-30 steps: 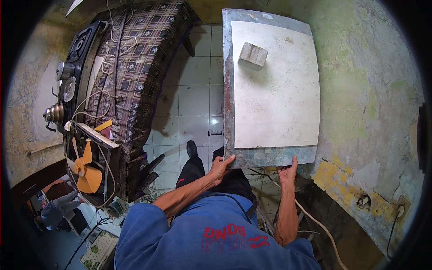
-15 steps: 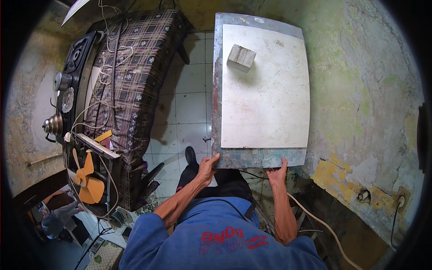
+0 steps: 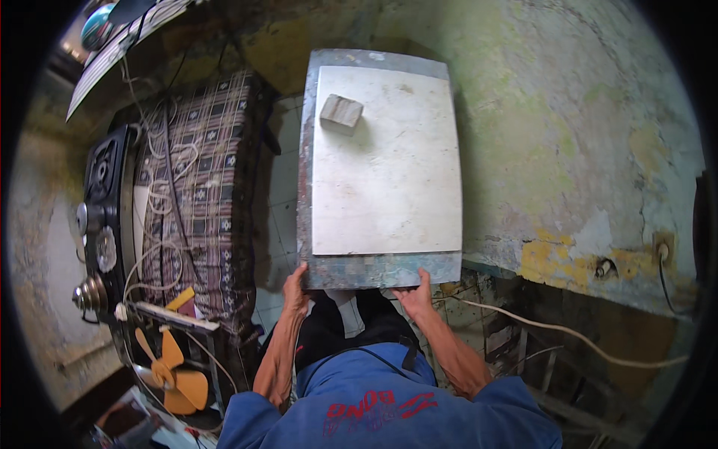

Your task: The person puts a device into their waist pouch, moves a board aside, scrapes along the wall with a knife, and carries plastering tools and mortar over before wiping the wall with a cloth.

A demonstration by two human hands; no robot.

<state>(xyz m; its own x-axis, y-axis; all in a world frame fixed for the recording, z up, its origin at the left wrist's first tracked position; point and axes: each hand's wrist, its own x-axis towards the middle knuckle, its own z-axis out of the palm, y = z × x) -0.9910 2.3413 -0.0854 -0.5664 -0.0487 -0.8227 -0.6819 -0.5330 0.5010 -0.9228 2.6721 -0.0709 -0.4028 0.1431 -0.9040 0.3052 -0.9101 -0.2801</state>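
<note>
Support: worn grey-blue board [image 3: 359, 273], bare strips showing at 6, 9 and 12 o'clock. Directly on it — a white sheet [image 3: 389, 187], reaching the 3 o'clock edge. On the sheet, toward 11 o'clock — a grey block [image 3: 342, 114].

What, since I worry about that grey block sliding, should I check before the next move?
1. Left hand gripping the board at its near left corner: ok, thumb on top.
2. Right hand gripping the near edge: ok, right of the middle, thumb up.
3. Grey block well in from the edges of the white panel: not ok, it sits close to the left edge, toward the far end.
4. White panel fastened to the board: cannot tell, no fixing shows.
5. Board supported underneath: cannot tell, its underside is hidden.
6. Pale cable clear of the right hand: cannot tell, it passes close by.
</note>
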